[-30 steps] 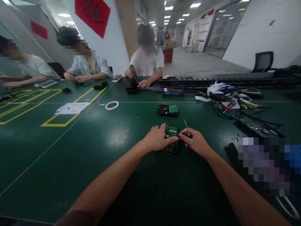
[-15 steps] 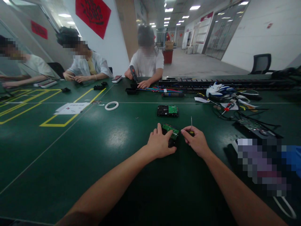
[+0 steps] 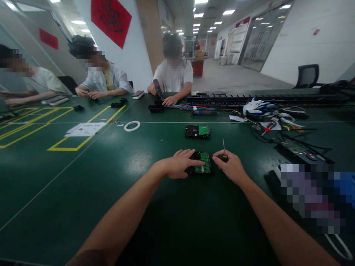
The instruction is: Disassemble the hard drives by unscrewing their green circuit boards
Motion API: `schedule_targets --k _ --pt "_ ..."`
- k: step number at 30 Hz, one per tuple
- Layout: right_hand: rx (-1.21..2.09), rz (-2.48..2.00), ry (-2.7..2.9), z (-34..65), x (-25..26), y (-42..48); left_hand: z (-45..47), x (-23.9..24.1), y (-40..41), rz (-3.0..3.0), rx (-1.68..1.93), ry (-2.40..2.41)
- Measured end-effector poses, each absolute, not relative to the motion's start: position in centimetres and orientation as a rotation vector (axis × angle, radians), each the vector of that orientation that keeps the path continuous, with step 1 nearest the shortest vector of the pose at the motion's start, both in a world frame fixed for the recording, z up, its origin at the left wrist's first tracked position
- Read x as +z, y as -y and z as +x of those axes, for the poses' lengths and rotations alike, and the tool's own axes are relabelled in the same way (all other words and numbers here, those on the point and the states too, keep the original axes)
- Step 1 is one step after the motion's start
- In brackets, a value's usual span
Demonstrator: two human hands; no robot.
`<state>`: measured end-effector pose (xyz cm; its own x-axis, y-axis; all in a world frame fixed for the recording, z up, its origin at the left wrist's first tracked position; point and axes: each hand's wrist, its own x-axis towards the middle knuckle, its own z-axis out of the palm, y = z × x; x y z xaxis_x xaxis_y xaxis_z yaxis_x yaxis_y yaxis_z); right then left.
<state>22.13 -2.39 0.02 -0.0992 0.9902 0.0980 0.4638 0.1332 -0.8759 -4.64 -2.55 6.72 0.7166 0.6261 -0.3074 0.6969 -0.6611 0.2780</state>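
Observation:
A hard drive (image 3: 203, 168) lies in front of me, its green circuit board facing up. My left hand (image 3: 181, 163) reaches over its left part with the fingers stretched out, the index finger lying across the board. The hand covers some of the drive's black casing. Just to the right, my right hand (image 3: 229, 167) is closed around a screwdriver (image 3: 224, 147); its thin shaft points up and away from me, and most of the handle is hidden in the palm. A second hard drive (image 3: 198, 132) lies farther back, board side up, untouched by either hand.
A white tape ring (image 3: 132, 126) and paper sheets (image 3: 84, 129) lie to the left. Gloves (image 3: 256, 106), a red screwdriver (image 3: 269, 128), cables and a larger circuit-board unit (image 3: 303, 150) crowd the right. Across the table, a person (image 3: 173, 75) holds a power driver (image 3: 157, 88).
The hard drive under my left hand has turned to lie squarer to me. My left hand has shifted left and rotated, its fingers now pointing rightward. The right hand has barely moved.

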Motion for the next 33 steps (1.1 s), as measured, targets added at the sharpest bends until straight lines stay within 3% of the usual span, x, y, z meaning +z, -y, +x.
schedule_targets --k 13,21,33 --pt "0.869 -1.42 1.73 22.2 -0.6 2.0 -3.7 6.2 2.5 2.574 -0.095 -1.058" --pt "0.749 -1.329 1.824 22.1 -0.5 1.8 -4.0 6.1 2.0 2.613 -0.129 -0.841" --pt "0.667 -1.345 1.953 21.6 0.3 2.1 -3.6 6.4 2.6 2.602 -0.173 -0.91"
